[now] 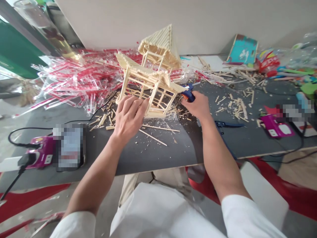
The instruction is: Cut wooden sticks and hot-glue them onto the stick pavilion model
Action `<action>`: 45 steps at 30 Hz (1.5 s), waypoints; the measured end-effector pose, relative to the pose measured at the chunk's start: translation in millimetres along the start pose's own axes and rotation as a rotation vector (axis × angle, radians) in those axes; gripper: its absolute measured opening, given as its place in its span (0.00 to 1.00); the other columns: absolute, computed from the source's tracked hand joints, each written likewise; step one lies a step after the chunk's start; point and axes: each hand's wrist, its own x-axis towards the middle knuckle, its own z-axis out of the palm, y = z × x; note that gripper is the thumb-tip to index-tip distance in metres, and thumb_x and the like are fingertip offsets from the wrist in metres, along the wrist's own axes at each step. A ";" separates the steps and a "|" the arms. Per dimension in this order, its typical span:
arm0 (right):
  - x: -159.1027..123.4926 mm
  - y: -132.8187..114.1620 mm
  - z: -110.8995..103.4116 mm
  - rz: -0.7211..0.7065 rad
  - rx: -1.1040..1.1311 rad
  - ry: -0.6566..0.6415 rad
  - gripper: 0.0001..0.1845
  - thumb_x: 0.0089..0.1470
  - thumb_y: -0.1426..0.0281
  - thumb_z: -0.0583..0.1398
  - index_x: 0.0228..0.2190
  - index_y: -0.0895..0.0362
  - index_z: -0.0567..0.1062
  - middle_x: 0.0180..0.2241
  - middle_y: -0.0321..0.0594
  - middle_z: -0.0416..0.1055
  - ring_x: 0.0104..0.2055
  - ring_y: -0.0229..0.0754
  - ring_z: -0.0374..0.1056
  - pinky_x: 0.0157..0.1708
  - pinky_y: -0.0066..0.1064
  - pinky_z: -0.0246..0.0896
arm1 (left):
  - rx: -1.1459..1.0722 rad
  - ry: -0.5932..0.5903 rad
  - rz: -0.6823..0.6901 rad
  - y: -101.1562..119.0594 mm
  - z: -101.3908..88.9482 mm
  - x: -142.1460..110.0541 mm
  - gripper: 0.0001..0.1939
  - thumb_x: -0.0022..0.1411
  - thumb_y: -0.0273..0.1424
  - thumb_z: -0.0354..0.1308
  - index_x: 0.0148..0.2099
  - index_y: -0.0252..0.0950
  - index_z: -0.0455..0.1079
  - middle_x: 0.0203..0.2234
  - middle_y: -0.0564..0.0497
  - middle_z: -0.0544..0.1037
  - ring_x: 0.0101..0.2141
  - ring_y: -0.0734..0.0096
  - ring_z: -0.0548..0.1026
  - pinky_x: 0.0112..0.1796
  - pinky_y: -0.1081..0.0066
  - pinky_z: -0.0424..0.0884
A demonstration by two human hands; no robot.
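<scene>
A small open-framed house model (pixel 153 79) of pale thin sticks stands in the middle of the table, its eaves curving up at the corners. My left hand (pixel 131 114) is closed on the front left of its frame, the fingertips partly hidden behind the sticks. At the model's right corner, my right hand (pixel 198 104) grips a blue glue gun (pixel 188 93). The gun's nozzle is hard to make out against the roof corner. Behind rises a stick-built pavilion roof (pixel 158 41) on posts; whether it joins the front model I cannot tell. Loose thin sticks (pixel 160 128) lie in front.
Red and clear plastic wrappers (pixel 96 72) are heaped at the back left. Stick offcuts (pixel 237 107) and blue-handled pliers (pixel 229 124) lie on the right. A phone (pixel 71 145) rests beside a purple power strip (pixel 41 150); another purple strip (pixel 277 125) sits far right.
</scene>
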 end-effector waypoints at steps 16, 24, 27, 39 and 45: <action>1.0 0.9 2.7 -0.004 -0.042 0.009 0.17 0.53 0.54 0.66 0.28 0.51 0.68 0.24 0.38 0.70 0.26 0.43 0.61 0.31 0.35 0.55 | 0.140 0.071 0.011 35.0 7.2 -2.6 0.33 0.58 0.17 0.56 0.66 0.36 0.67 0.44 0.44 0.84 0.46 0.56 0.78 0.53 0.55 0.69; 10.8 2.9 15.4 0.037 -0.030 -0.015 0.19 0.53 0.51 0.65 0.28 0.51 0.69 0.26 0.40 0.72 0.30 0.47 0.66 0.34 0.36 0.56 | 0.058 0.055 0.038 17.9 5.8 -4.4 0.33 0.58 0.21 0.59 0.65 0.39 0.67 0.45 0.44 0.84 0.47 0.55 0.79 0.53 0.55 0.69; 21.5 -1.7 23.3 0.012 0.013 -0.042 0.17 0.53 0.52 0.65 0.28 0.52 0.71 0.27 0.40 0.74 0.31 0.48 0.68 0.33 0.36 0.56 | 0.024 0.050 0.078 3.5 2.2 -4.0 0.34 0.57 0.20 0.59 0.65 0.39 0.66 0.45 0.44 0.84 0.47 0.55 0.79 0.54 0.54 0.69; 28.0 -26.7 40.6 0.014 0.105 -0.086 0.20 0.49 0.53 0.68 0.37 0.54 0.75 0.37 0.46 0.82 0.37 0.52 0.75 0.38 0.38 0.64 | -0.116 0.215 -0.136 -44.8 -11.7 -14.4 0.27 0.55 0.26 0.62 0.58 0.45 0.68 0.43 0.46 0.80 0.45 0.53 0.78 0.49 0.50 0.72; 18.7 -18.4 32.5 0.046 0.043 -0.134 0.23 0.49 0.52 0.68 0.38 0.55 0.75 0.39 0.47 0.82 0.38 0.52 0.75 0.39 0.39 0.64 | -0.198 0.237 -0.196 -40.4 -8.5 -14.8 0.23 0.59 0.29 0.62 0.57 0.44 0.68 0.44 0.46 0.80 0.47 0.54 0.78 0.49 0.52 0.75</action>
